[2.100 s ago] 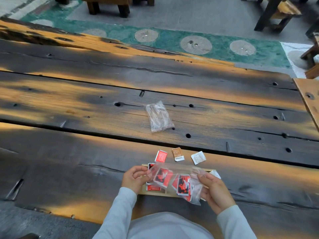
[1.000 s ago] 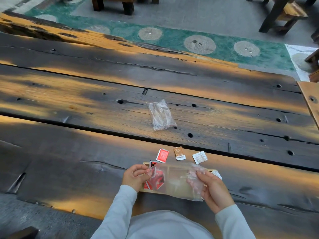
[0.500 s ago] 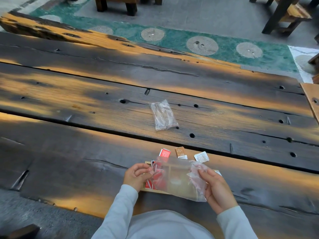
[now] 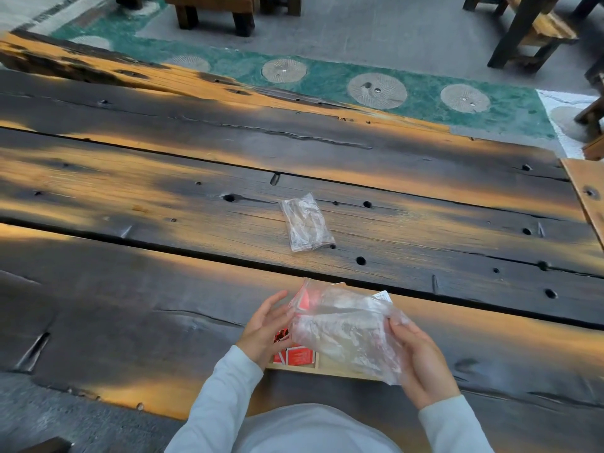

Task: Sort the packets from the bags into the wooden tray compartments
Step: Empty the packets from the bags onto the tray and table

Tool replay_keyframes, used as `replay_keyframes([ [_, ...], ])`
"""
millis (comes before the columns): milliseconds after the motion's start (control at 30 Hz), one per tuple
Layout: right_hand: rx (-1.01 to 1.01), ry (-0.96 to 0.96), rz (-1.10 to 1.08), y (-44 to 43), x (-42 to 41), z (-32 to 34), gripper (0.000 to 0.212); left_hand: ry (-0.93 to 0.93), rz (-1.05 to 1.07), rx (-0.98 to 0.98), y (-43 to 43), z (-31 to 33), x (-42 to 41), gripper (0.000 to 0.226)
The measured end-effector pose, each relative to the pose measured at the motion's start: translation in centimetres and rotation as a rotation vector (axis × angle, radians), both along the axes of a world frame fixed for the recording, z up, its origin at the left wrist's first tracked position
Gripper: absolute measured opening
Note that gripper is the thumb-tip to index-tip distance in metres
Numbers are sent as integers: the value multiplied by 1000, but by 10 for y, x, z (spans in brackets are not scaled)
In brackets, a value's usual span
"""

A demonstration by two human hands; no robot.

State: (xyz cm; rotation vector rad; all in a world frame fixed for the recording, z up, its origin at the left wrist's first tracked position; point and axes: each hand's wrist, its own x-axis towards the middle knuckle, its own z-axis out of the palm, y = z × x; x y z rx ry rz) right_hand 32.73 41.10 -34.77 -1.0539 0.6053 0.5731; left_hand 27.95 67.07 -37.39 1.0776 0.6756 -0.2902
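A crumpled clear plastic bag [image 4: 346,331] hangs over the wooden tray [image 4: 330,371] near the table's front edge. My right hand [image 4: 421,361] pinches the bag's right side. My left hand [image 4: 266,328] rests with fingers apart against the bag's left edge. Red packets [image 4: 297,356] lie in the tray's left compartment, below the bag. A red packet and a white packet [image 4: 383,295] just beyond the tray show partly behind the bag. The rest of the tray is hidden by the bag.
A second clear bag [image 4: 305,227] lies flat in the middle of the dark plank table [image 4: 130,289]. Wooden benches stand on the floor beyond the far edge, and another table edge [image 4: 588,197] juts in at the right.
The red packets have dropped out of the bag into the tray's left compartment. The bag now looks empty and is bunched and lifted higher. My left hand's fingers have spread apart.
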Motion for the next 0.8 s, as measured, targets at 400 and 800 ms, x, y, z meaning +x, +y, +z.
replay_keyframes([
  [400,-297,-178,252,2,-1,11,20,33,65,210,0,3,6,20],
  [800,-335,-318,191,16,13,28,16,-84,-4,427,17,15,2,18],
])
